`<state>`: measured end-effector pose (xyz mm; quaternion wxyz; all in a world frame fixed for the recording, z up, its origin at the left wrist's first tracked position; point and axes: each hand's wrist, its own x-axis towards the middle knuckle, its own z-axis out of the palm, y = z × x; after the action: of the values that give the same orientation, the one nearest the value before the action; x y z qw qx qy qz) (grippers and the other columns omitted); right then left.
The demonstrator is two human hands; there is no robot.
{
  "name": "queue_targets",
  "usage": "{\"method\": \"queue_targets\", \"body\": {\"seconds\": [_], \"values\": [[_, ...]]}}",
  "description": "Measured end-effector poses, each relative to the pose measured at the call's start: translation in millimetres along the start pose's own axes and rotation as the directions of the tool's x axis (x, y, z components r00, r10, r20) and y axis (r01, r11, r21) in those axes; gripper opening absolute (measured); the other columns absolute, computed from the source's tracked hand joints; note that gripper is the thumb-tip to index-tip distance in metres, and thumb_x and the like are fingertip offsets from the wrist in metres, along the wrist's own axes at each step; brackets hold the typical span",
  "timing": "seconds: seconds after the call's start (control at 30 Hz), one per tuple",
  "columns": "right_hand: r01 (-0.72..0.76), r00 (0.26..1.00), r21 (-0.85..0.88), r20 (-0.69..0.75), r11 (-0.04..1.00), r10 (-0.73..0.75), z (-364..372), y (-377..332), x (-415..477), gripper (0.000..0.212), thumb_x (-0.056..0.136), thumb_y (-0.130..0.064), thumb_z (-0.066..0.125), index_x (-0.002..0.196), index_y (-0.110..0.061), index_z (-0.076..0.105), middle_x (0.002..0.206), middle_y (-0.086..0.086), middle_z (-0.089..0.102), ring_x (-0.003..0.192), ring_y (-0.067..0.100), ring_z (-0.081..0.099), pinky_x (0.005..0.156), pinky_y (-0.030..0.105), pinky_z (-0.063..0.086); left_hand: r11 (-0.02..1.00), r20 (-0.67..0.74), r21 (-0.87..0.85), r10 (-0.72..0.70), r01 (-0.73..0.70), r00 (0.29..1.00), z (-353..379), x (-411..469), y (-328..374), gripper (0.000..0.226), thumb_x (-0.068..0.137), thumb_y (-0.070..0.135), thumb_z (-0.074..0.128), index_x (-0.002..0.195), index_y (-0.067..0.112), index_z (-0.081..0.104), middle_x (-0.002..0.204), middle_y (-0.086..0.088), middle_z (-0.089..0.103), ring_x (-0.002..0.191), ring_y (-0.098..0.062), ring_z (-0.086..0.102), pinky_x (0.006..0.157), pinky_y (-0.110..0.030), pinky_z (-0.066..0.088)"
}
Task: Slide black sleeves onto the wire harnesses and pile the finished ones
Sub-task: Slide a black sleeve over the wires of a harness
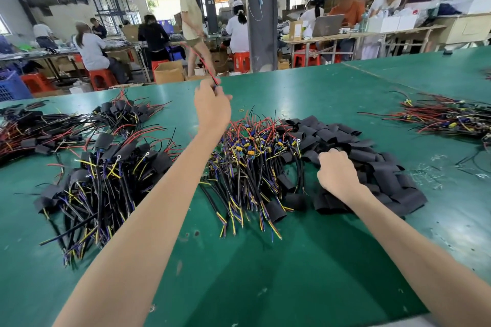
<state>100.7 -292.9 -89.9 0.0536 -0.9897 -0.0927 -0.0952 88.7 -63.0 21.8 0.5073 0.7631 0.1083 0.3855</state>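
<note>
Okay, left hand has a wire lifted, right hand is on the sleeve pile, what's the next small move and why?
Probably lift one sleeve from the pile of black sleeves with the right hand and bring it to the left hand, which grips a raised red wire with no sleeve showing.

Raised left hand (212,107); right (336,172) perhaps curled

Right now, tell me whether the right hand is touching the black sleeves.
Touching. Head view: the right hand digs curled fingers into the pile of black sleeves.
</note>
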Motion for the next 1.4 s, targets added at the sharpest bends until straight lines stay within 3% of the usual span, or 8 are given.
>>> {"method": "queue_targets", "body": {"seconds": [0.13, 0.2, 0.27, 0.47, 0.77, 0.9, 1.07, 1.4], "values": [[0.018, 0.996, -0.017, -0.087, 1.0, -0.019, -1.3, -0.7, 2.6, 0.016, 0.091, -0.012, 0.049, 0.103, -0.005, 0.058, 0.107, 0.013, 0.056, 0.104, 0.033, 0.053, 0.083, 0.038, 0.04, 0.992, 0.04, 0.07, 0.105, -0.108, 0.994, -17.8, 4.3, 37.9, 0.026, 0.098, 0.01, 0.034, 0.097, 0.008, 0.061, 0.105, -0.016, 0.06, 0.079, -0.019, 0.055, 0.063, -0.02, 0.044], [0.036, 0.989, 0.087, -0.149, 0.996, -0.023, -1.6, -2.9, 3.1, 0.015, 0.093, -0.012, 0.046, 0.102, -0.003, 0.055, 0.104, 0.016, 0.059, 0.1, 0.035, 0.056, 0.078, 0.038, 0.042, 0.929, 0.16, 0.246, 0.241, -0.275, 0.957, -30.3, 0.3, 48.0, 0.03, 0.097, 0.022, 0.042, 0.088, 0.007, 0.067, 0.076, -0.003, 0.06, 0.055, -0.006, 0.047, 0.052, -0.022, 0.034], [0.069, 0.977, 0.215, -0.21, 0.974, -0.023, -2.0, -5.8, 2.6, 0.013, 0.094, -0.011, 0.045, 0.102, -0.001, 0.049, 0.094, 0.018, 0.061, 0.086, 0.037, 0.058, 0.065, 0.036, 0.038, 0.817, 0.343, 0.387, 0.303, -0.428, 0.889, -41.9, -8.7, 51.6, 0.029, 0.096, 0.024, 0.047, 0.081, 0.012, 0.069, 0.075, -0.006, 0.065, 0.043, 0.001, 0.046, 0.048, -0.023, 0.027], [0.269, 0.962, 0.472, -0.087, 0.84, -0.259, 0.1, -17.7, -6.0, 0.012, 0.095, -0.015, 0.046, 0.093, -0.009, 0.035, 0.07, 0.005, 0.052, 0.06, 0.021, 0.05, 0.052, 0.032, 0.032, 0.719, 0.667, 0.493, 0.049, -0.489, 0.744, -56.2, -60.9, 15.8, 0.018, 0.093, 0.029, 0.055, 0.087, 0.021, 0.069, 0.065, 0.015, 0.052, 0.055, -0.005, 0.046, 0.058, -0.024, 0.032], [0.354, 0.92, 0.359, 0.031, 0.863, -0.39, 7.0, -16.7, -3.0, 0.017, 0.092, -0.015, 0.056, 0.097, -0.013, 0.04, 0.099, 0.011, 0.052, 0.091, 0.026, 0.049, 0.074, 0.035, 0.039, 0.825, 0.595, 0.394, 0.108, -0.406, 0.796, -56.1, -107.9, -50.3, 0.008, 0.092, 0.015, 0.059, 0.085, 0.013, 0.064, 0.083, 0.004, 0.06, 0.078, -0.015, 0.053, 0.07, -0.018, 0.033], [0.334, 0.928, 0.281, 0.07, 0.899, -0.367, 6.4, -13.4, 0.1, 0.04, 0.089, -0.006, 0.058, 0.124, -0.016, 0.042, 0.124, 0.007, 0.05, 0.107, 0.026, 0.052, 0.086, 0.034, 0.042, 0.864, 0.576, 0.307, 0.165, -0.4, 0.8, -55.2, -113.9, -56.4, 0.02, 0.093, 0.002, 0.052, 0.104, 0.011, 0.066, 0.092, 0.005, 0.058, 0.082, -0.001, 0.051, 0.078, -0.003, 0.032], [0.297, 0.931, 0.299, 0.121, 0.907, -0.344, 4.2, -10.4, 2.9, 0.057, 0.093, -0.004, 0.054, 0.144, -0.01, 0.029, 0.124, 0.014, 0.044, 0.116, 0.027, 0.042, 0.084, 0.029, 0.035, 0.89, 0.507, 0.263, 0.201, -0.373, 0.838, -53.5, -118.2, -58.2, 0.016, 0.094, 0.014, 0.057, 0.1, 0.017, 0.071, 0.086, 0.012, 0.062, 0.078, 0.002, 0.056, 0.072, -0.014, 0.04], [0.373, 0.927, 0.517, -0.182, 0.771, -0.327, -18.5, -15.4, -4.1, 0.041, 0.091, -0.01, 0.06, 0.131, -0.008, 0.052, 0.115, 0.009, 0.05, 0.098, 0.019, 0.047, 0.076, 0.02, 0.027, 0.868, 0.403, 0.315, 0.243, -0.383, 0.882, -59.8, -121.6, -54.6, 0.011, 0.09, 0.015, 0.061, 0.092, 0.019, 0.072, 0.082, 0.016, 0.061, 0.075, -0.006, 0.056, 0.072, -0.022, 0.045]]}}
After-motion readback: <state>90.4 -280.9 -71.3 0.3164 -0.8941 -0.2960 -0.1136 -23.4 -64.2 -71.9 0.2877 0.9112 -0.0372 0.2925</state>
